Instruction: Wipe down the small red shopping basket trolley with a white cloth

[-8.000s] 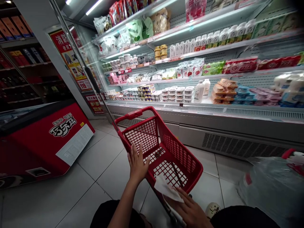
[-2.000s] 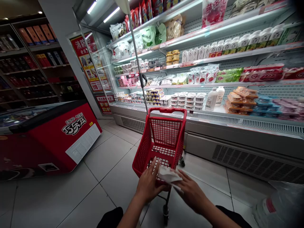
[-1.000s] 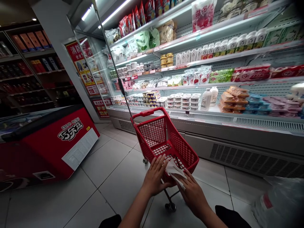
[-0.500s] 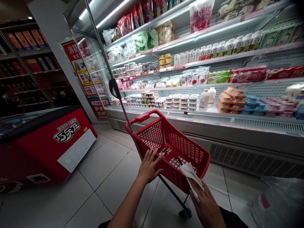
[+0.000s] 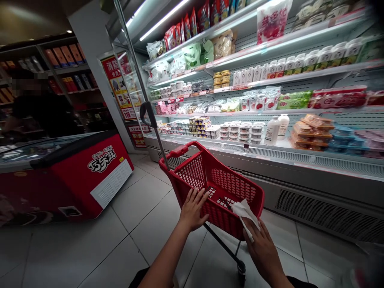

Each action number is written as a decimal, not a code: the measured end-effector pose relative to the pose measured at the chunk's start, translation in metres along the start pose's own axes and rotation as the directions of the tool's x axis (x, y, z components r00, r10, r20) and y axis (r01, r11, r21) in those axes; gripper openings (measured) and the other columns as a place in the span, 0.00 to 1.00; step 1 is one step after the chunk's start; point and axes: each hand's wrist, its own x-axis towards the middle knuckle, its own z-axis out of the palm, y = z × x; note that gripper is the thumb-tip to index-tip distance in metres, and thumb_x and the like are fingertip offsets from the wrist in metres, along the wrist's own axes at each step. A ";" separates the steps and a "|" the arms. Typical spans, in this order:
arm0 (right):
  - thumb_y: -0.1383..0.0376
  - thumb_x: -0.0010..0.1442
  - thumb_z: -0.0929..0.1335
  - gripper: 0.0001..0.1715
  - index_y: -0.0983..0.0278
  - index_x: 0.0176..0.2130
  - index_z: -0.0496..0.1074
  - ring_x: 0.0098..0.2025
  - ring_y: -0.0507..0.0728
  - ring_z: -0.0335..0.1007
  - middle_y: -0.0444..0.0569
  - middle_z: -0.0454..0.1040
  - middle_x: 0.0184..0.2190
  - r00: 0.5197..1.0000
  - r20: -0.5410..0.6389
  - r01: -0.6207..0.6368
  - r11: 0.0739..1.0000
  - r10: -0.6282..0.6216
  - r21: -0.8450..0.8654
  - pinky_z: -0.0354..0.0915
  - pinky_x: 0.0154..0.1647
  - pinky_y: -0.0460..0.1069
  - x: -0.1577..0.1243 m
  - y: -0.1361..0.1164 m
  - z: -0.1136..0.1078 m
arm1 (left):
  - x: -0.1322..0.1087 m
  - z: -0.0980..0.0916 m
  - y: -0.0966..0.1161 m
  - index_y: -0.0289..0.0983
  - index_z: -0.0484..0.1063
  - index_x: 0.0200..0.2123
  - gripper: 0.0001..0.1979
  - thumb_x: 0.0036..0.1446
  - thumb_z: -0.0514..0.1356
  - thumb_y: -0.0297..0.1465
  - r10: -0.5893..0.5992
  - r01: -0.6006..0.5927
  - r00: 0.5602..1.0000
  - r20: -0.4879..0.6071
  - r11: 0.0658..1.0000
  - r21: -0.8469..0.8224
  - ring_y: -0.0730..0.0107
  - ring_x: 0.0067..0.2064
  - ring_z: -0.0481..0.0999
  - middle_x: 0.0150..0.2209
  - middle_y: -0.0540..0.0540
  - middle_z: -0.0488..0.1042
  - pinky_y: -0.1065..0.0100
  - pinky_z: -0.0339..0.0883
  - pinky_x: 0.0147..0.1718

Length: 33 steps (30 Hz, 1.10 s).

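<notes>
A red shopping basket cart point(image 5: 220, 214) with a long metal pole stands on the floor in front of me. My left hand point(image 5: 193, 210) lies with spread fingers against the near rim of the basket, holding nothing. At the basket's right end, my right hand point(image 5: 259, 242) holds a white cloth or tissue point(image 5: 244, 210) against the rim, part of it draped over the edge. Small dark items point(image 5: 225, 203) lie in the basket, too small to identify.
A lit refrigerated shelf point(image 5: 300, 172) of dairy products runs along the right and back. At left is a red freezer chest point(image 5: 75, 176), with a person in dark clothes point(image 5: 45, 108) behind it. A clear plastic shape blurs at lower right.
The view has turned left, so the shelves and freezer appear shifted right. A person has come into view behind the freezer. Both hands keep their places on the basket.
</notes>
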 end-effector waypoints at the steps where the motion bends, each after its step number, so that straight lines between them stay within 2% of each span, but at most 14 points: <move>1: 0.66 0.71 0.57 0.34 0.59 0.73 0.54 0.70 0.66 0.59 0.51 0.66 0.68 1.000 -0.003 -0.003 1.000 0.003 0.001 0.53 0.72 0.66 0.008 -0.004 0.003 | -0.004 0.000 -0.002 0.48 0.39 0.76 0.47 0.62 0.61 0.47 0.002 -0.002 1.000 0.000 1.000 -0.007 0.51 0.76 0.44 0.76 0.50 0.47 0.47 0.35 0.74; 4: 0.68 0.69 0.57 0.35 0.61 0.72 0.57 0.67 0.65 0.64 0.52 0.70 0.65 0.998 -0.010 0.057 0.998 -0.056 0.025 0.56 0.71 0.64 0.042 -0.026 0.016 | -0.018 -0.001 -0.007 0.49 0.43 0.75 0.45 0.61 0.61 0.47 -0.015 0.016 1.000 0.005 1.000 -0.015 0.51 0.76 0.43 0.76 0.52 0.46 0.47 0.34 0.74; 8: 0.69 0.66 0.59 0.36 0.64 0.71 0.59 0.66 0.63 0.66 0.53 0.70 0.65 0.986 -0.013 0.165 0.983 -0.164 0.078 0.56 0.71 0.61 0.089 -0.076 0.033 | -0.036 -0.007 -0.008 0.50 0.43 0.75 0.45 0.60 0.61 0.46 -0.029 0.029 0.999 0.018 0.999 -0.023 0.51 0.76 0.43 0.77 0.53 0.44 0.46 0.33 0.74; 10: 0.70 0.65 0.60 0.37 0.65 0.71 0.59 0.67 0.62 0.64 0.54 0.69 0.66 0.982 -0.015 0.187 0.978 -0.187 0.095 0.55 0.72 0.61 0.101 -0.094 0.038 | -0.044 -0.011 -0.008 0.50 0.42 0.75 0.46 0.60 0.60 0.45 -0.026 0.027 0.999 0.030 0.999 -0.021 0.51 0.76 0.43 0.77 0.54 0.44 0.43 0.29 0.74; 12: 0.71 0.64 0.60 0.38 0.65 0.72 0.58 0.68 0.62 0.63 0.54 0.68 0.67 0.982 -0.021 0.191 0.977 -0.190 0.098 0.54 0.72 0.61 0.101 -0.102 0.043 | -0.050 -0.016 -0.007 0.50 0.39 0.76 0.47 0.60 0.60 0.43 -0.014 0.014 0.999 0.047 1.000 -0.015 0.51 0.76 0.44 0.77 0.54 0.43 0.41 0.27 0.73; 14: 0.72 0.63 0.59 0.40 0.64 0.73 0.56 0.68 0.62 0.62 0.52 0.67 0.67 0.980 -0.024 0.199 0.975 -0.198 0.096 0.53 0.72 0.60 0.093 -0.099 0.046 | -0.054 -0.023 -0.009 0.49 0.35 0.76 0.48 0.60 0.60 0.41 0.006 -0.005 0.998 0.068 1.000 -0.009 0.53 0.76 0.45 0.77 0.53 0.42 0.41 0.28 0.73; 17: 0.71 0.64 0.60 0.40 0.62 0.73 0.55 0.67 0.64 0.63 0.50 0.69 0.66 0.983 -0.049 0.181 0.980 -0.178 0.080 0.55 0.71 0.61 0.079 -0.082 0.052 | -0.058 -0.037 -0.019 0.47 0.34 0.76 0.49 0.59 0.59 0.35 0.026 -0.028 0.995 0.094 1.000 0.013 0.61 0.76 0.47 0.77 0.52 0.42 0.50 0.36 0.74; 19: 0.69 0.65 0.60 0.39 0.62 0.73 0.55 0.67 0.66 0.63 0.50 0.70 0.65 0.984 -0.074 0.166 0.984 -0.161 0.068 0.56 0.70 0.63 0.071 -0.068 0.053 | -0.061 -0.050 -0.033 0.47 0.36 0.76 0.48 0.60 0.59 0.33 -0.031 0.027 0.998 0.062 0.997 0.067 0.62 0.76 0.46 0.77 0.51 0.41 0.52 0.40 0.74; 22: 0.67 0.67 0.59 0.38 0.60 0.74 0.54 0.66 0.67 0.64 0.50 0.70 0.65 0.982 -0.102 0.165 0.985 -0.159 0.049 0.57 0.69 0.64 0.062 -0.047 0.052 | -0.067 -0.068 -0.060 0.47 0.40 0.76 0.45 0.62 0.60 0.37 -0.177 0.184 0.983 -0.051 0.965 0.189 0.54 0.76 0.42 0.77 0.49 0.42 0.45 0.40 0.73; 24: 0.65 0.69 0.59 0.37 0.60 0.74 0.52 0.66 0.67 0.65 0.51 0.70 0.65 0.982 -0.113 0.153 0.988 -0.148 0.034 0.56 0.70 0.65 0.056 -0.031 0.049 | -0.071 -0.074 -0.074 0.47 0.43 0.75 0.43 0.63 0.60 0.39 -0.213 0.229 0.973 -0.092 0.942 0.246 0.52 0.76 0.43 0.77 0.48 0.45 0.44 0.40 0.73; 26: 0.66 0.69 0.58 0.37 0.60 0.74 0.51 0.65 0.67 0.65 0.54 0.70 0.65 0.985 -0.107 0.137 0.990 -0.134 0.027 0.55 0.70 0.66 0.049 -0.016 0.045 | -0.074 -0.074 -0.081 0.48 0.47 0.74 0.40 0.63 0.60 0.39 -0.208 0.228 0.973 -0.100 0.935 0.272 0.52 0.76 0.45 0.76 0.49 0.48 0.44 0.40 0.72; 29: 0.69 0.68 0.56 0.39 0.59 0.74 0.51 0.65 0.67 0.66 0.55 0.67 0.67 0.990 -0.092 0.110 0.993 -0.106 0.039 0.53 0.71 0.68 0.040 0.001 0.042 | -0.074 -0.066 -0.080 0.48 0.53 0.73 0.38 0.62 0.61 0.38 -0.213 0.232 0.972 -0.099 0.935 0.268 0.50 0.74 0.49 0.74 0.48 0.54 0.42 0.38 0.73; 33: 0.69 0.67 0.55 0.38 0.57 0.74 0.53 0.66 0.66 0.65 0.53 0.67 0.67 0.992 -0.090 0.097 0.991 -0.089 0.089 0.55 0.71 0.67 0.041 0.000 0.048 | -0.071 -0.058 -0.073 0.47 0.52 0.73 0.38 0.62 0.60 0.41 -0.220 0.235 0.971 -0.088 0.943 0.236 0.48 0.72 0.53 0.73 0.48 0.56 0.39 0.37 0.72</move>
